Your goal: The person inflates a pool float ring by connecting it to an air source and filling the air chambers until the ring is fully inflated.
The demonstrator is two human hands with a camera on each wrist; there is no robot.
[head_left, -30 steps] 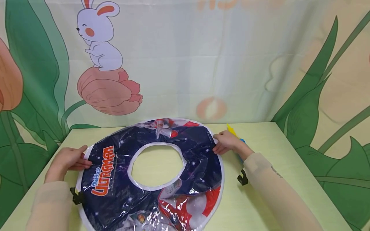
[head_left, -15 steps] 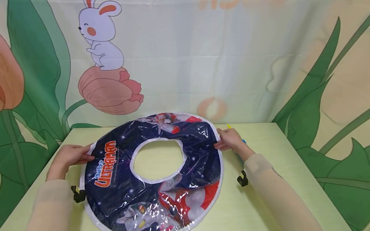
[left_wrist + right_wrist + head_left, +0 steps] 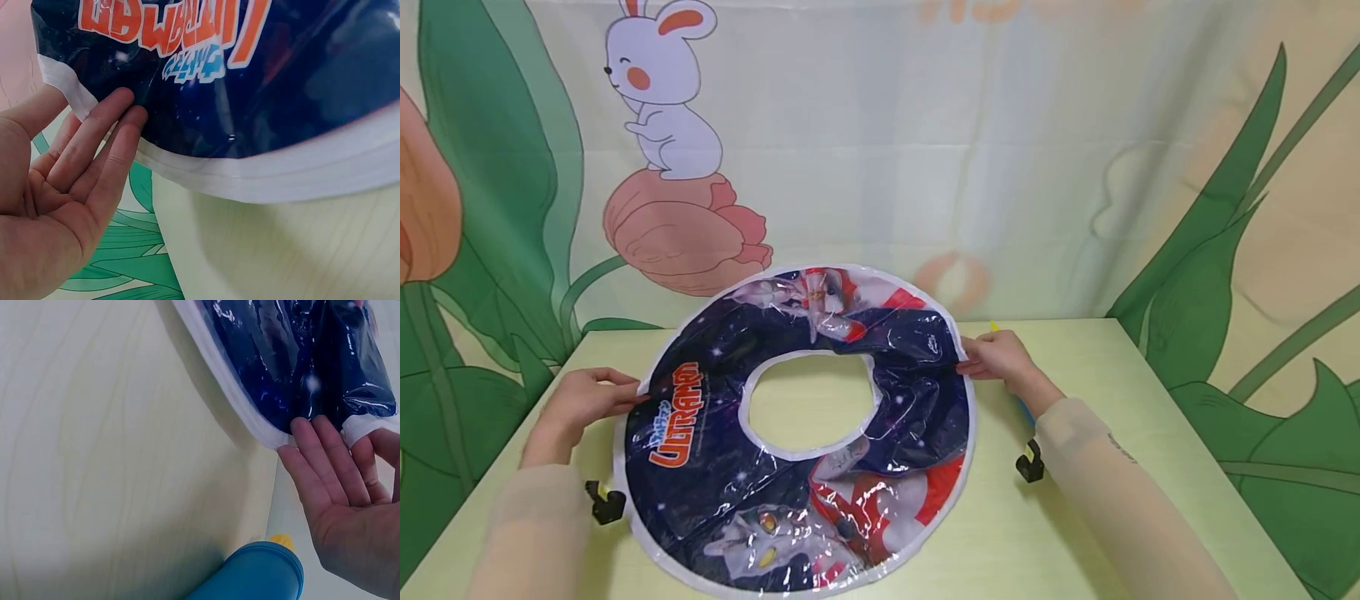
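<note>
The Ultraman ring (image 3: 782,483) sits at the frame's lower centre, widest from side to side, its lettering (image 3: 676,417) reading upward; left hand (image 3: 576,408) and right hand (image 3: 1003,358) pinch opposite edges.

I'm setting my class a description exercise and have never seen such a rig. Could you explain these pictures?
The grip here is simply a person's bare left hand and right hand. The wide view comes from a camera worn on the head; the close-ups come from one on each wrist. The hands pinch opposite sides of a dark blue plastic ring with a white edge, marked ULTRAMAN. It is held over a pale table. A blue object, partly hidden, lies near the right hand.
</note>
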